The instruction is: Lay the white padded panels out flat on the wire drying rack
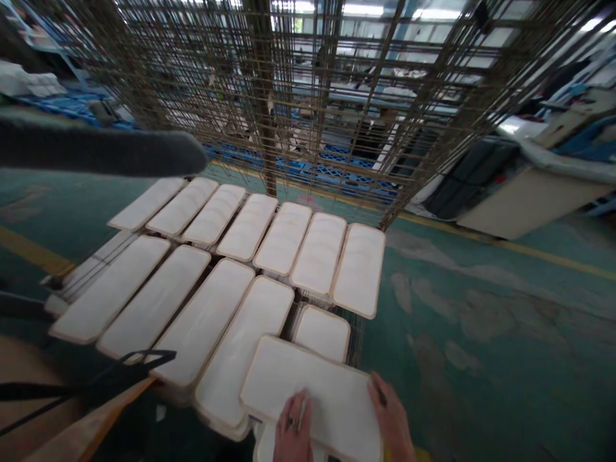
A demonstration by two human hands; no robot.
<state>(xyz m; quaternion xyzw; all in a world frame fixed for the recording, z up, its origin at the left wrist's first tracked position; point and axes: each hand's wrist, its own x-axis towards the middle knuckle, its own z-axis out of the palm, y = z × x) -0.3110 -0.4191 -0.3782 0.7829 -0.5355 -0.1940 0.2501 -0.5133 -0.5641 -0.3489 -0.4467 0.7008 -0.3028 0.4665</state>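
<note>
The left hand [293, 428] lies nearest the camera at the bottom edge, flat on top of a white rectangular mould [315, 394], its fingers [299, 410] close together and pressed down on the near part of the slab's face. The right hand [392, 417] sits just to the right of it, on the mould's right end; its fingers [380, 391] curl over that edge, thumb on top, gripping the slab's side. The mould between the two hands lies skewed, resting across the near ends of other white slabs beneath it.

Beyond the fingers, further from the camera, a front row of long white moulds [158, 301] lies side by side, touching or nearly so, and one shorter slab [321, 332] sits just past the held mould. Further off again a back row of white moulds [283, 237] runs in a line, each beside the next. They rest on a low wire rack [91, 266], whose bars show at the left.

Behind the rows stands a tall metal wire cage [308, 96]. A dark grey sleeve [96, 153] reaches in from the left, well above and apart from both hands. To the right of the right hand spreads worn green floor [481, 333] with a yellow line [529, 250]
</note>
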